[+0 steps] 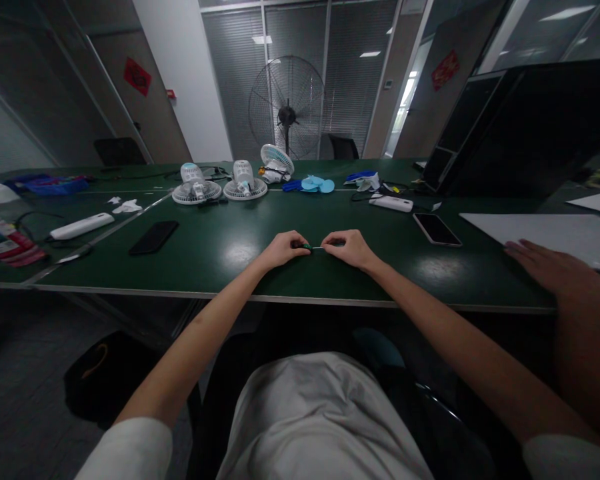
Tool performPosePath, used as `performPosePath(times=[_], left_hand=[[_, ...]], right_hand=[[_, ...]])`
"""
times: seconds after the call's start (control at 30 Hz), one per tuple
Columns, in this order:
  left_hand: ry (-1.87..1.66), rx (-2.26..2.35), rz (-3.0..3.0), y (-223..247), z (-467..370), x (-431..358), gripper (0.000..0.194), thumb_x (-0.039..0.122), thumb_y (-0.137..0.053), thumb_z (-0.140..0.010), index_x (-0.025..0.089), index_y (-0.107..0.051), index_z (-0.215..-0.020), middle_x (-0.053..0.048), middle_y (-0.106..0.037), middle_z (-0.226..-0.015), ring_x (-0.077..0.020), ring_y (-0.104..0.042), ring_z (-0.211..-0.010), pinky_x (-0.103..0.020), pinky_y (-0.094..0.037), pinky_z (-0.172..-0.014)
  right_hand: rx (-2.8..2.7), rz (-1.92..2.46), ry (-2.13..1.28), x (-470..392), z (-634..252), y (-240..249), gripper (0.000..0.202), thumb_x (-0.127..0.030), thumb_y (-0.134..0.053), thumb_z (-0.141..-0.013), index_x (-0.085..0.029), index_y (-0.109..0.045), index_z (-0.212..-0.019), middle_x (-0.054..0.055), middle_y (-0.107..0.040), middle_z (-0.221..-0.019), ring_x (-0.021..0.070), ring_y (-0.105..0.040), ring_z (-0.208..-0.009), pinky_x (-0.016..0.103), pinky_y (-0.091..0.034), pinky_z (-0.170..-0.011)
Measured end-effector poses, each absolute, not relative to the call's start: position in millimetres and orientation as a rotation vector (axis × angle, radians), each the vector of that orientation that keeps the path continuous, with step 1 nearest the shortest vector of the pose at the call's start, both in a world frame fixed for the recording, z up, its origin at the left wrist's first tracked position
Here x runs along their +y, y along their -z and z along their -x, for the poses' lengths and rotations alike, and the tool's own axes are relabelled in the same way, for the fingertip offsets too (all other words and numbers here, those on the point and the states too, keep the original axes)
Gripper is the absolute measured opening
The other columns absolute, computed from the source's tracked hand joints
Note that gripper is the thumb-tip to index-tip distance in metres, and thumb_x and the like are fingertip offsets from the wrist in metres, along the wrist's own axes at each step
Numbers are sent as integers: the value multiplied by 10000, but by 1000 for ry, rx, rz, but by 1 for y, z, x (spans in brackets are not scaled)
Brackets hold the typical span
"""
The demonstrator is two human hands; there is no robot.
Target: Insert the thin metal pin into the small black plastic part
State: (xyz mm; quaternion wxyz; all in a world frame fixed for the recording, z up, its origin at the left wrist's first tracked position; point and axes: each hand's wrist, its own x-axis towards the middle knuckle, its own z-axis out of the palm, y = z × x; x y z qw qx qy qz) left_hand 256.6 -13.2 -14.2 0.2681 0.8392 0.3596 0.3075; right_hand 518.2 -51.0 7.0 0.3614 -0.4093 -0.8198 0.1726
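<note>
Near the front edge of the green table (220, 267), my left hand (285, 249) is closed round a small green piece (307, 247) that shows at its fingertips. Facing it, my right hand (349, 248) pinches a small dark item (339, 243), partly hidden by the fingers. A thin pale rod (317, 248) spans the short gap between the two hands. Whether the rod belongs to the green piece or to the dark item cannot be made out. Both hands rest low over the tabletop.
Fan parts (197, 191), another fan head (277, 162) and light-blue blades (317, 184) lie at the back. A black phone (154, 237) is left, another phone (437, 229) right. Another person's hand (555, 267) rests by a white board (555, 233) at the right.
</note>
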Motion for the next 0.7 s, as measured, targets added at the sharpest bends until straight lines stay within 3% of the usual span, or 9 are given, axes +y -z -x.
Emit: performPosePath(times=[0.37, 0.7], left_hand=[[-845, 966, -2268, 15, -257, -13, 263, 421, -800, -837, 212, -783, -994, -48, -700, -971, -195, -640, -864, -335, -495, -767], [-846, 982, -2297, 14, -257, -15, 233, 390, -796, -842, 222, -787, -1004, -46, -692, -961, -194, -632, -857, -340, -498, -776]], right_hand=[[-2078, 965, -577, -55, -510, -13, 254, -431, -665, -941, -250, -820, -1028, 46, -817, -1090, 268, -743, -1048, 416, -552, -986], [-2091, 1081, -443, -49, -516, -6, 140, -310, -700, -877, -268, -833, -880, 13, -826, -927, 263, -765, -907, 399, -570, -923]])
